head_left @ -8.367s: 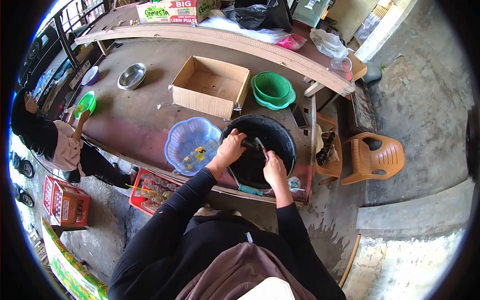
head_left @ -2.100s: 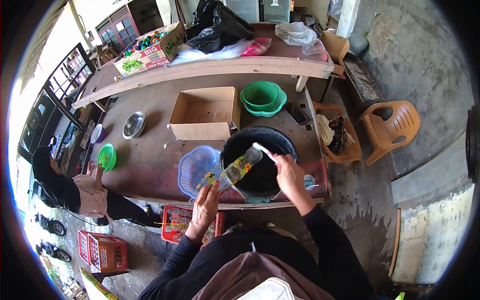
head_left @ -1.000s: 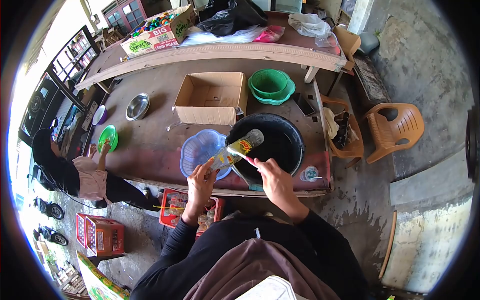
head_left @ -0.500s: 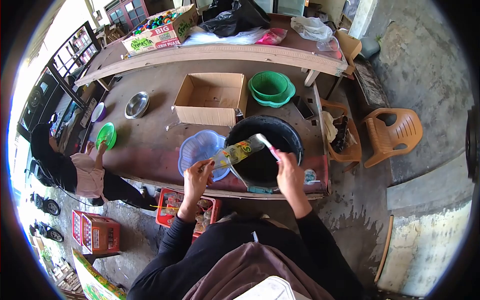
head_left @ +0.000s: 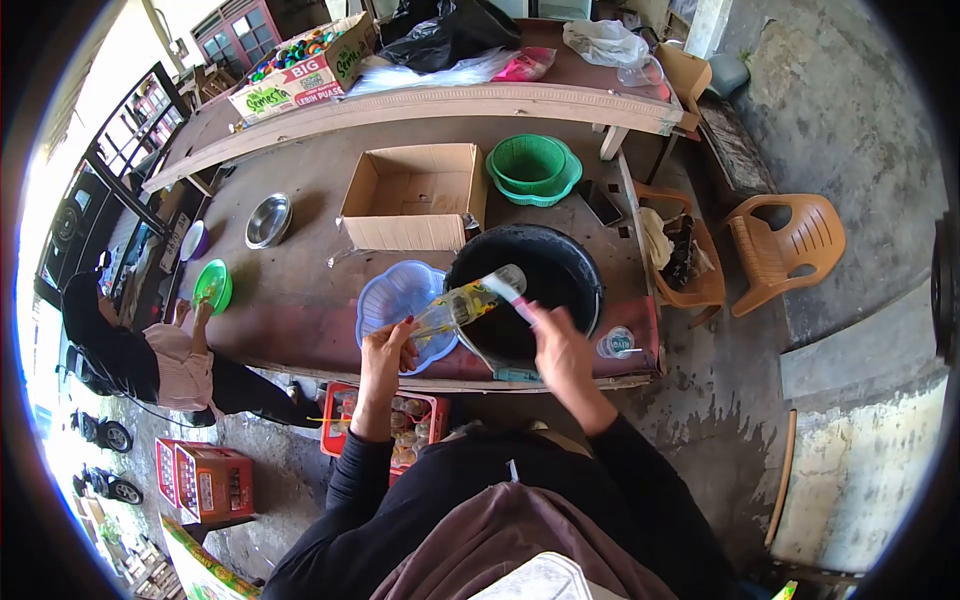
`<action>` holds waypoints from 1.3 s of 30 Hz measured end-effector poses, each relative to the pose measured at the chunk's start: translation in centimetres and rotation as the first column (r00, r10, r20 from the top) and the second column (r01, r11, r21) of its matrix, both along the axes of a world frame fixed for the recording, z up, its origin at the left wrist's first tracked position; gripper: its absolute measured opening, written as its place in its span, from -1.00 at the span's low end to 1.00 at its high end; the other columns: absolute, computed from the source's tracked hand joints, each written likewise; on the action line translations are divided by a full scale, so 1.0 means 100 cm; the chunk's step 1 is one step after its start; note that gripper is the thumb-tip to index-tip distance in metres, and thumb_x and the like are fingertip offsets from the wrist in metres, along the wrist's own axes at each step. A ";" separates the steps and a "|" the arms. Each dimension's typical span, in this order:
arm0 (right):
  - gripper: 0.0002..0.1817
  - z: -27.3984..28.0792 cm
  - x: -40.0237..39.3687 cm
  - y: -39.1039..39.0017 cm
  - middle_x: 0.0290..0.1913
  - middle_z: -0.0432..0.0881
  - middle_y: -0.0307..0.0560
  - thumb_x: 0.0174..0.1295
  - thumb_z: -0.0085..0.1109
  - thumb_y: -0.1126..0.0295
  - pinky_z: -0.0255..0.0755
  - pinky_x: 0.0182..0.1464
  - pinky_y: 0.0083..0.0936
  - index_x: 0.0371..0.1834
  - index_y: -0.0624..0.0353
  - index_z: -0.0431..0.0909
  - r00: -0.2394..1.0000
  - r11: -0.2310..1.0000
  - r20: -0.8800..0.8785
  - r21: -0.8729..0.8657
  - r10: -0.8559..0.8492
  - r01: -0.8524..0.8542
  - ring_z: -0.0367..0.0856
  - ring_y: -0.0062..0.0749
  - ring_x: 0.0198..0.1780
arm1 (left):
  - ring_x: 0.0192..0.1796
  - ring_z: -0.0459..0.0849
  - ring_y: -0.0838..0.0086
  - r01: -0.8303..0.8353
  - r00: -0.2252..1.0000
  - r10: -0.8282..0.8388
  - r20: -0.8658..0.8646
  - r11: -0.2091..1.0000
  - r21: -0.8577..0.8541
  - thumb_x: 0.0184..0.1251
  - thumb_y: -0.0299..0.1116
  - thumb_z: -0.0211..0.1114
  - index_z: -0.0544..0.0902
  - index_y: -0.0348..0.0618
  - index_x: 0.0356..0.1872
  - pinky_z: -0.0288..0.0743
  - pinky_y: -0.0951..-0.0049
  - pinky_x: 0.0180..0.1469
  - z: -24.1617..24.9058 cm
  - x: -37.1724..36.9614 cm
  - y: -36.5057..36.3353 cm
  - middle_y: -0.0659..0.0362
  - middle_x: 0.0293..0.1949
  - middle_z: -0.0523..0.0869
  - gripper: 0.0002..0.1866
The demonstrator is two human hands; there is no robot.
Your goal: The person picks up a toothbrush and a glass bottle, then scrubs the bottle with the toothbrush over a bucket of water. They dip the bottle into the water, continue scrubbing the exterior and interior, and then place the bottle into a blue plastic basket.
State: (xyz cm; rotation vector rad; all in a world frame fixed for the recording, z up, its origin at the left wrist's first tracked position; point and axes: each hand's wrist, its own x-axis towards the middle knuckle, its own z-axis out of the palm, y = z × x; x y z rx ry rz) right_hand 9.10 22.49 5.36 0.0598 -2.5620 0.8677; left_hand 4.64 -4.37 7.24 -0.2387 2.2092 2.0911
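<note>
My left hand (head_left: pixel 388 352) grips the neck of a clear glass bottle (head_left: pixel 458 307) with a yellow and green label. The bottle is tilted, its base up and to the right, over the rim of a black bucket (head_left: pixel 590 262) with dark contents. In my right hand (head_left: pixel 563 355) is a pink and white brush (head_left: pixel 510 296), its white head against the bottle's side near the base. Beside the bucket, partly behind the bottle and my left hand, sits a light blue scalloped basin (head_left: pixel 384 296).
Behind the bucket are an open cardboard box (head_left: pixel 405 233) and green baskets (head_left: pixel 535 170). A plastic cup (head_left: pixel 616 343) stands at the right edge. Red crates (head_left: pixel 436 418) with bottles are below the table. At left, another person (head_left: pixel 150 350) handles a green bowl (head_left: pixel 214 286).
The brush and my right hand have moved left along the bottle, from its base end onto its side. The whole view has shifted slightly.
</note>
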 end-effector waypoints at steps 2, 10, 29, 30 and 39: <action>-0.75 -0.009 -0.015 0.022 -0.26 0.53 -0.11 0.28 0.09 0.44 0.52 -0.39 -0.21 0.02 0.02 0.54 0.982 0.976 0.009 0.114 -0.188 0.186 0.64 -0.07 -0.36 | -0.74 0.45 0.65 0.021 1.000 -0.021 -0.004 1.000 -0.015 0.38 -0.17 0.20 0.72 -0.37 -0.26 0.18 0.66 -0.68 0.001 0.000 0.000 0.20 -0.65 0.58 -0.62; -0.68 0.002 -0.001 -0.006 -0.25 0.51 -0.06 0.28 0.07 0.46 0.52 -0.41 -0.19 0.11 0.03 0.51 0.999 0.998 0.024 0.043 -0.036 0.035 0.64 -0.05 -0.38 | -0.76 0.42 0.65 -0.004 0.999 0.003 0.046 1.000 0.029 0.38 -0.16 0.20 0.72 -0.36 -0.24 0.16 0.65 -0.70 -0.005 0.002 -0.005 0.21 -0.66 0.58 -0.62; -0.60 0.001 0.012 -0.024 -0.26 0.48 -0.07 0.22 0.16 0.48 0.50 -0.42 -0.20 0.16 -0.03 0.50 0.988 0.990 -0.070 -0.030 0.135 -0.137 0.62 -0.05 -0.40 | -0.78 0.43 0.64 -0.011 0.999 0.011 0.046 1.000 0.010 0.41 -0.11 0.19 0.71 -0.39 -0.21 0.19 0.66 -0.73 -0.007 0.007 -0.001 0.20 -0.68 0.57 -0.57; -0.64 0.000 0.002 -0.012 -0.24 0.50 -0.04 0.25 0.12 0.46 0.52 -0.40 -0.17 0.13 -0.02 0.51 0.999 0.999 0.029 0.029 0.014 -0.015 0.62 -0.01 -0.39 | -0.76 0.46 0.64 -0.013 0.998 0.013 0.055 1.000 0.001 0.41 -0.12 0.20 0.70 -0.40 -0.21 0.20 0.67 -0.71 -0.008 0.007 -0.001 0.19 -0.67 0.58 -0.57; -0.65 0.019 0.019 -0.022 -0.30 0.49 -0.05 0.24 0.11 0.49 0.51 -0.41 -0.23 0.11 0.06 0.54 0.979 0.981 -0.077 -0.025 0.189 -0.191 0.65 -0.12 -0.39 | -0.62 0.59 0.63 0.036 0.988 -0.068 -0.135 0.975 -0.221 0.38 -0.29 0.26 0.68 -0.34 -0.11 0.43 0.62 -0.58 0.010 0.022 0.013 0.18 -0.64 0.61 -0.72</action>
